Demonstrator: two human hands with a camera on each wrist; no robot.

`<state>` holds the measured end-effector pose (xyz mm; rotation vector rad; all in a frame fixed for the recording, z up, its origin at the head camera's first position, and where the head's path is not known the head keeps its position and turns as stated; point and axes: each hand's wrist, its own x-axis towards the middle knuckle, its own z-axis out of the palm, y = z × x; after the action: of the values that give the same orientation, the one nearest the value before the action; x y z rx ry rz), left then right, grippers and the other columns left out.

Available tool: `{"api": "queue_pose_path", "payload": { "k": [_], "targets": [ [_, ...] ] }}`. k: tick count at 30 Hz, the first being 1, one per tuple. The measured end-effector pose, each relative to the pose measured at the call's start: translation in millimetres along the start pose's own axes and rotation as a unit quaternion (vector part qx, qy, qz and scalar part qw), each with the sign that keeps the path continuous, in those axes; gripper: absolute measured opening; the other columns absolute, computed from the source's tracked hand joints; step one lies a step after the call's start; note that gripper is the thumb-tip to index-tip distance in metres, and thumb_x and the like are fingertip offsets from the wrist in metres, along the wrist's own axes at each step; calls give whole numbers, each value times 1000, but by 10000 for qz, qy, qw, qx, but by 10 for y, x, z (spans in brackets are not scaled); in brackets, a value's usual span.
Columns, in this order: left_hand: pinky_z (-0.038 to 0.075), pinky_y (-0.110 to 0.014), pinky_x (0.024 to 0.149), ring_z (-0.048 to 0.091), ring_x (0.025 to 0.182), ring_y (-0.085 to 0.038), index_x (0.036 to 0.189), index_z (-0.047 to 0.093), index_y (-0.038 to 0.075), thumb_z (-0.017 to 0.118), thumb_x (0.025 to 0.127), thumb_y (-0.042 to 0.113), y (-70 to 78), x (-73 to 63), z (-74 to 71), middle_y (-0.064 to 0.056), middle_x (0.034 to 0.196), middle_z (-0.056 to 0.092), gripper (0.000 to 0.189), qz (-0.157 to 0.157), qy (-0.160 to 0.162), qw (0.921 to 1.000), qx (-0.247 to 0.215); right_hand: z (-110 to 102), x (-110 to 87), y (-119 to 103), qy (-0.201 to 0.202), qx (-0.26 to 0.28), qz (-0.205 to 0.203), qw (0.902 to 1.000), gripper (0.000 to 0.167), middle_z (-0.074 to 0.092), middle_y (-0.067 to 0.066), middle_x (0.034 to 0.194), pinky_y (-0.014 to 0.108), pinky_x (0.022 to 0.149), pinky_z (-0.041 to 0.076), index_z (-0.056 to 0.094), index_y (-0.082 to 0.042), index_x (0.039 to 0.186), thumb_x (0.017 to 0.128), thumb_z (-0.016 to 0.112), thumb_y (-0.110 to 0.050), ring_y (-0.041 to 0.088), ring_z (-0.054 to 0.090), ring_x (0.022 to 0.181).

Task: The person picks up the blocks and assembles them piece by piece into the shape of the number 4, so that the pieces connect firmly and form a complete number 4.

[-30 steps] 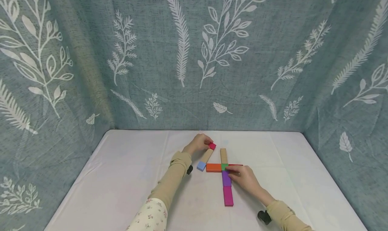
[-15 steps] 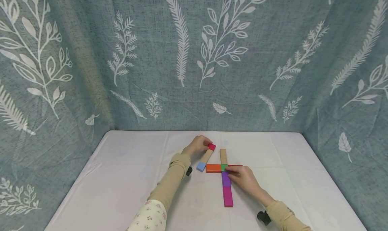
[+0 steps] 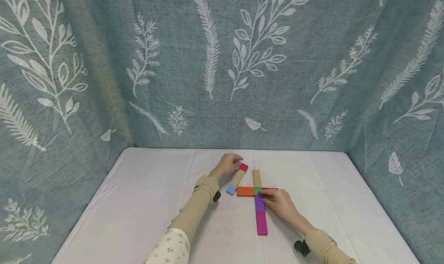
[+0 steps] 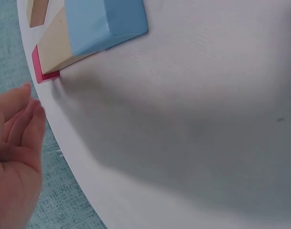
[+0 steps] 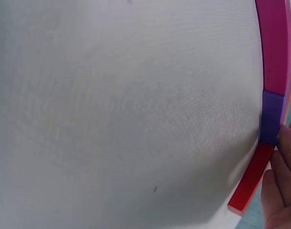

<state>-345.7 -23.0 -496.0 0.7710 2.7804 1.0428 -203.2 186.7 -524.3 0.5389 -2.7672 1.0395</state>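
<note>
My left hand (image 3: 227,164) hovers beside a small red block (image 3: 244,167), fingers loosely bent and apart from it in the left wrist view. That block caps a slanted row with a tan block (image 3: 238,178) and a light blue block (image 3: 231,189). To the right lies a cross of blocks: green (image 3: 257,190) in the centre, a tan plank (image 3: 256,178) behind, an orange block (image 3: 245,192) at left, a red bar (image 5: 250,181) at right, then purple (image 3: 259,204) and magenta blocks (image 3: 261,223) in front. My right hand (image 3: 280,202) rests its fingertips at the green and purple blocks.
A white cloth covers the table (image 3: 156,202). Grey-green curtains (image 3: 222,67) with white leaf prints stand close behind it and at both sides. A black wrist device (image 3: 302,248) sits under my right wrist, another (image 3: 216,196) by the left.
My left fingers have let go of the small red block and lifted slightly off it. The blocks and my right hand stay in place; the head view has shifted a little.
</note>
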Motion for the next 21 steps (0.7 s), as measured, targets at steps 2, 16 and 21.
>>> {"api": "queue_pose_path", "payload": {
  "k": [2, 16, 21],
  "targets": [
    [50, -39, 96, 62, 111, -30, 116, 65, -3, 57, 92, 2, -13, 11, -3, -18, 117, 67, 26, 28, 160, 9999, 16, -11, 8, 4, 36, -8, -22, 10000, 29, 72, 11, 103, 33, 80, 57, 71, -3, 108, 79, 72, -1, 24, 69, 96],
    [52, -38, 93, 64, 109, -27, 119, 64, -1, 56, 93, 4, -51, -80, -83, -16, 119, 66, 27, 83, 1075, 9936, -330, -108, 9, 50, 196, 464, 91, 9987, 32, 71, 15, 109, 35, 83, 56, 67, 0, 114, 82, 69, -1, 27, 68, 100],
    [53, -39, 91, 64, 107, -30, 115, 66, -2, 56, 94, 7, -61, -116, -169, -18, 115, 68, 26, 19, 1643, 9857, -382, -238, 42, 83, 385, 368, 541, 9971, 34, 69, 12, 115, 41, 89, 54, 66, -2, 118, 85, 69, -6, 29, 64, 108]
  ]
}}
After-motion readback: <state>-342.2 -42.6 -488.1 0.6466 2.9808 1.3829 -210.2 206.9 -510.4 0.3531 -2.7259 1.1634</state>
